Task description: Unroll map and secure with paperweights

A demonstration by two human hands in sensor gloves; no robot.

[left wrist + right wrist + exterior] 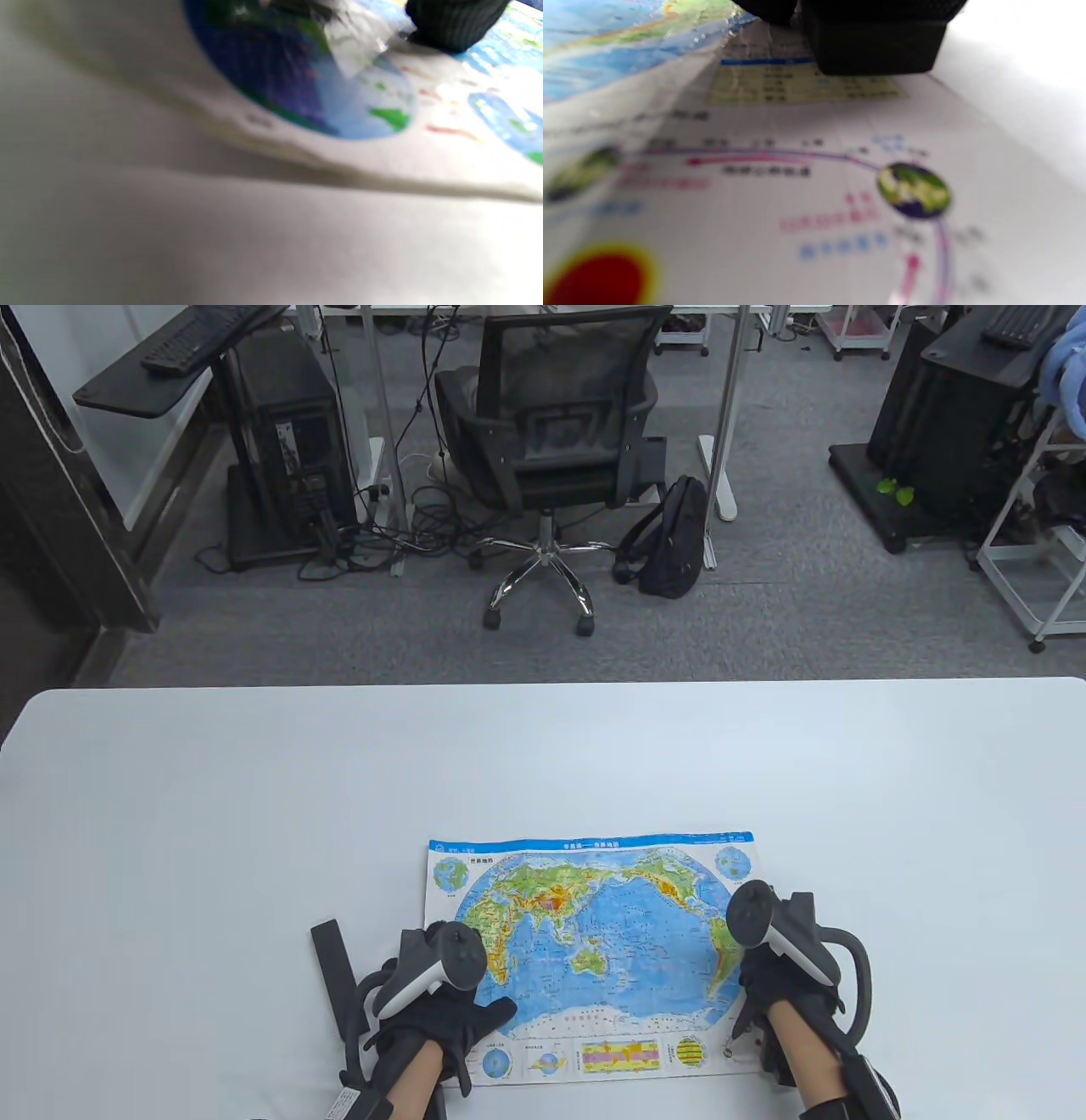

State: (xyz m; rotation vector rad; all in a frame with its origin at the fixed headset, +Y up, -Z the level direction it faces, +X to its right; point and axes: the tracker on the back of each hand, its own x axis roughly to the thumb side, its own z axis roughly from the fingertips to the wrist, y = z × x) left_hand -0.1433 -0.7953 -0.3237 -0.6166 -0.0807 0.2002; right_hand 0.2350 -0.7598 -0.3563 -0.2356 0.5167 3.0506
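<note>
The world map (pixel 594 950) lies unrolled and flat near the table's front edge. My left hand (pixel 441 1018) presses its lower left part with spread fingers, the thumb (pixel 501 1014) pointing right. One fingertip (pixel 454 25) shows on the map (pixel 339 101) in the left wrist view. A long black bar paperweight (pixel 335 976) lies on the table just left of the map, beside my left hand. My right hand (pixel 776 976) sits on the map's right edge. In the right wrist view its fingers hold a black block-shaped paperweight (pixel 878 46) standing on the map (pixel 797 190).
The white table (pixel 543 763) stretches far beyond the map on all sides. Behind its far edge stand an office chair (pixel 551 432) and a black backpack (pixel 674 538) on the floor.
</note>
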